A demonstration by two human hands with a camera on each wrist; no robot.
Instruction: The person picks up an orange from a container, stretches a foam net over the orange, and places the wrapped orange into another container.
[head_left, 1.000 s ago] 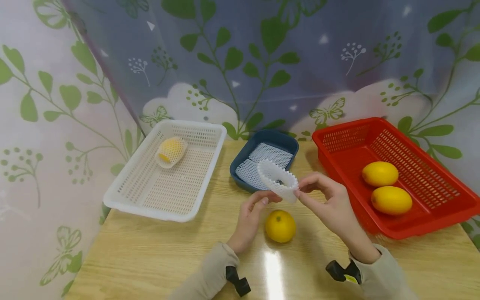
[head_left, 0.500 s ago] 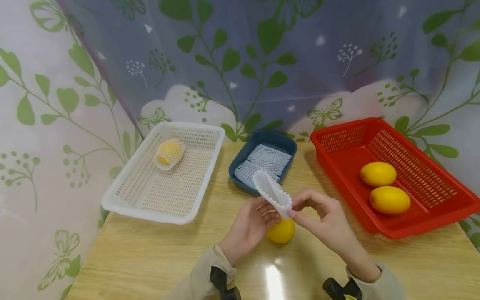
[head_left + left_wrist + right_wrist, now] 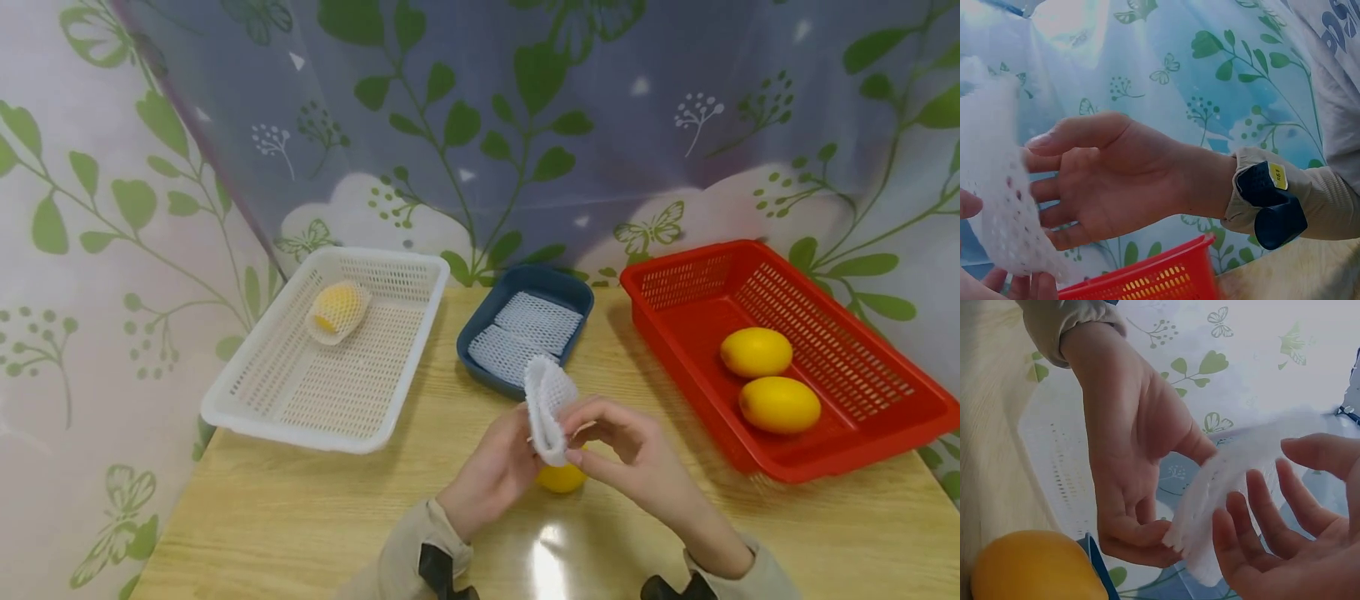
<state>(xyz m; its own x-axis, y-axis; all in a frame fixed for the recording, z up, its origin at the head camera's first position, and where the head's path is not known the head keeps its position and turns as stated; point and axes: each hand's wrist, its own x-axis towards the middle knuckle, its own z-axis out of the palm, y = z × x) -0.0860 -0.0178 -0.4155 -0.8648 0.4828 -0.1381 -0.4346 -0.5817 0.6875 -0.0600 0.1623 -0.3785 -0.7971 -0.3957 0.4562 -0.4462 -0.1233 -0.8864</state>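
Note:
A white foam fruit net (image 3: 551,396) is held between my two hands above the table, its rim folded into a narrow mouth. My left hand (image 3: 491,467) grips it from the left, thumb and curled fingers on it in the right wrist view. My right hand (image 3: 637,458) pinches the rim with thumb and index finger; its other fingers are spread in the left wrist view. Just below the hands sits an orange (image 3: 561,478), partly hidden by them in the head view. In the right wrist view the orange (image 3: 1038,569) shows at the lower left.
At left stands a white basket (image 3: 300,437) with one yellow fruit in a foam net (image 3: 339,310). A blue tray (image 3: 480,377) of flat foam nets (image 3: 536,321) is at the back middle. On the right, a red basket (image 3: 675,375) holds two yellow oval fruits (image 3: 780,405).
My hands have come down and nearer with the net, now over the orange. The net's mouth has narrowed and turned. My left hand has shifted from its lower edge to its left side.

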